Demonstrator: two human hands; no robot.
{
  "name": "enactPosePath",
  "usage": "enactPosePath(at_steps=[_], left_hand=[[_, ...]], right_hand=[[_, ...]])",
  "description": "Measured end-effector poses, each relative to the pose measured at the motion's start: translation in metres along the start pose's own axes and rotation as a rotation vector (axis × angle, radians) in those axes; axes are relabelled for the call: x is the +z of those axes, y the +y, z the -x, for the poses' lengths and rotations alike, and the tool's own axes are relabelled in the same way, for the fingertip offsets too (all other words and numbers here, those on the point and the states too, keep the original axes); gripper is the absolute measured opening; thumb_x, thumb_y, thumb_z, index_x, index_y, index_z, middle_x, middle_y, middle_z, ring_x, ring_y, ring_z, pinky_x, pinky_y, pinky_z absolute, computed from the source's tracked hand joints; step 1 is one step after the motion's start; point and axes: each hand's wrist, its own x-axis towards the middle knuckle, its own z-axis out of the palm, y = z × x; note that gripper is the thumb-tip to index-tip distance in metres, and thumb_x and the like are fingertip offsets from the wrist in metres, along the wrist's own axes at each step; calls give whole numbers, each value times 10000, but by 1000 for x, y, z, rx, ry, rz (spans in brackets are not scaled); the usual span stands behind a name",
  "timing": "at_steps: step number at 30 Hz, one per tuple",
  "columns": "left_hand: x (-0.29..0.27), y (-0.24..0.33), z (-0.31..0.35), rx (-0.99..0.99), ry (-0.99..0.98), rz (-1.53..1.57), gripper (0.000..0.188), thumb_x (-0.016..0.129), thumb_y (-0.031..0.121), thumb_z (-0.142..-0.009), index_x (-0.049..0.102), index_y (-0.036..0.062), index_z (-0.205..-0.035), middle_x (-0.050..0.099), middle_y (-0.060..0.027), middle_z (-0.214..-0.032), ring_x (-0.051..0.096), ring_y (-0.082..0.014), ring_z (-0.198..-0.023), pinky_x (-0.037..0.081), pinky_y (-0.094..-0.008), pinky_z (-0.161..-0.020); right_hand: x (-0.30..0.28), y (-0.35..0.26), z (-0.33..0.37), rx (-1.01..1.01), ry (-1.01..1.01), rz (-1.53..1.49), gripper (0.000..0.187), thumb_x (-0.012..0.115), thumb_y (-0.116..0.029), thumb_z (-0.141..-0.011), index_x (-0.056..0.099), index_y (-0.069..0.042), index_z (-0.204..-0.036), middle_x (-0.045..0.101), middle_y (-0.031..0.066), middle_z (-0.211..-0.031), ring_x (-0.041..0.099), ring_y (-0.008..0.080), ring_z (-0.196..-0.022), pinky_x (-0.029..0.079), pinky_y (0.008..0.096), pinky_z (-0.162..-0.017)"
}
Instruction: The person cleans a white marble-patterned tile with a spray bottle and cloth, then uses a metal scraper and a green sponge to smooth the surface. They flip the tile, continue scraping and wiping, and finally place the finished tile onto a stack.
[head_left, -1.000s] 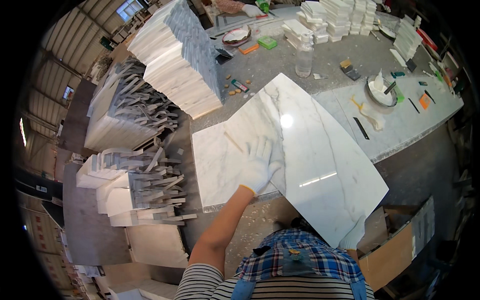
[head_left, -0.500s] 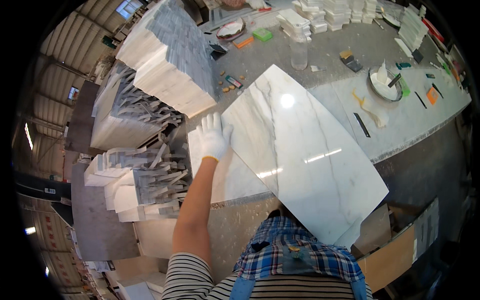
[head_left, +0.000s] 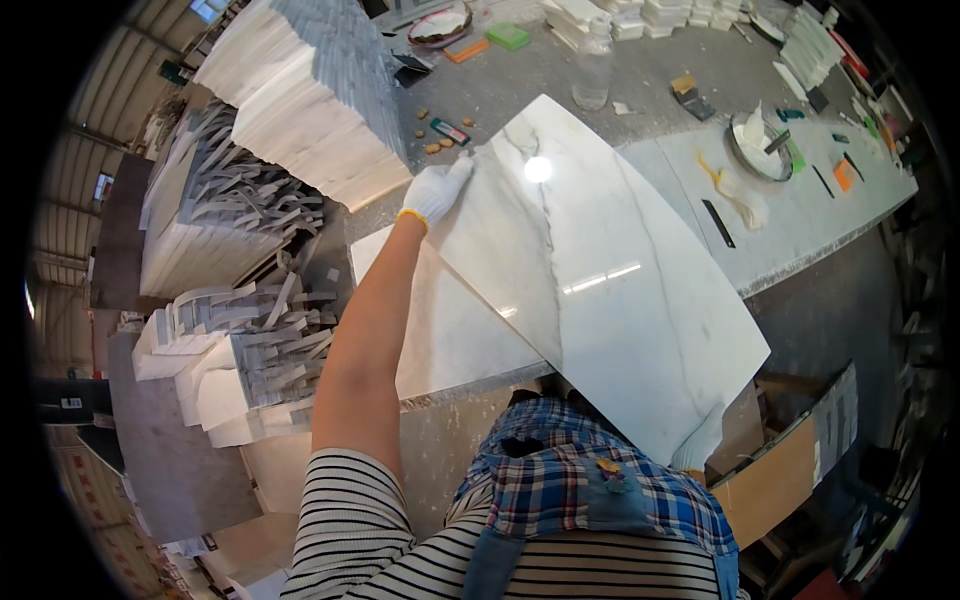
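A glossy white marble slab (head_left: 610,270) with grey veins lies diagonally in front of me, its near corner reaching over the bench edge toward my apron. My left hand (head_left: 437,190), in a white glove with a yellow cuff, grips the slab's far left edge, fingers bent around it. At the near right edge, my gloved right hand (head_left: 702,440) holds the slab; its fingers are largely hidden by the stone. Under the slab's left side, another pale slab (head_left: 450,340) rests on the bench.
Tall stacks of marble pieces (head_left: 310,110) stand at the left, beside piled thin strips (head_left: 260,190). Beyond the slab are a clear plastic bottle (head_left: 592,75), a bowl of white paste (head_left: 760,145) and a black strip (head_left: 718,224). A cardboard box (head_left: 770,480) sits below right.
My left hand, flat with fingers spread beside the slab's edge before, has slid farther away along that edge and closed on it. The whole view has shifted slightly.
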Motion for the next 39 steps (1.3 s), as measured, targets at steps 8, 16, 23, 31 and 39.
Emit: enactPosePath(at_steps=[8, 16, 23, 31, 39], left_hand=[[-27, 17, 33, -30, 23, 118, 693, 544, 627, -973, 802, -14, -1023, 771, -271, -994, 739, -419, -969, 546, -464, -907], [7, -27, 112, -157, 162, 534, 573, 664, 508, -971, 780, -51, -919, 774, -165, -884, 712, -228, -810, 544, -390, -748], [-2, -49, 180, -387, 138, 466, 511, 696, 447, -991, 774, -56, -950, 732, -72, -829, 646, -154, -709, 516, -326, -653], [-6, -89, 256, -475, 408, 415, 584, 670, 522, -943, 696, -22, -731, 611, -87, -635, 560, -170, -611, 475, -380, -621], [8, -124, 328, -593, 581, 606, 546, 700, 511, -924, 764, -25, -839, 672, -89, -709, 607, -145, -695, 498, -350, -685]], right_hand=[[-7, 25, -36, 10, 9, 113, 627, 478, -462, -1130, 540, 54, -1482, 620, 160, -1435, 631, 312, -1250, 546, 404, -1057], [-36, 12, -75, -146, -29, 47, 587, 555, -423, -1114, 562, 37, -1479, 628, 131, -1440, 639, 285, -1235, 550, 375, -1035], [-51, -14, -85, -30, -129, 52, 584, 588, -417, -1100, 583, 40, -1463, 644, 122, -1423, 651, 274, -1212, 557, 373, -1020], [-39, -19, -118, 36, -197, 189, 638, 580, -454, -1096, 563, 54, -1481, 620, 160, -1463, 644, 309, -1226, 558, 391, -1032], [2, -37, -158, 14, -433, 209, 608, 566, -411, -1110, 570, 94, -1449, 638, 169, -1421, 651, 307, -1191, 556, 399, -1009]])
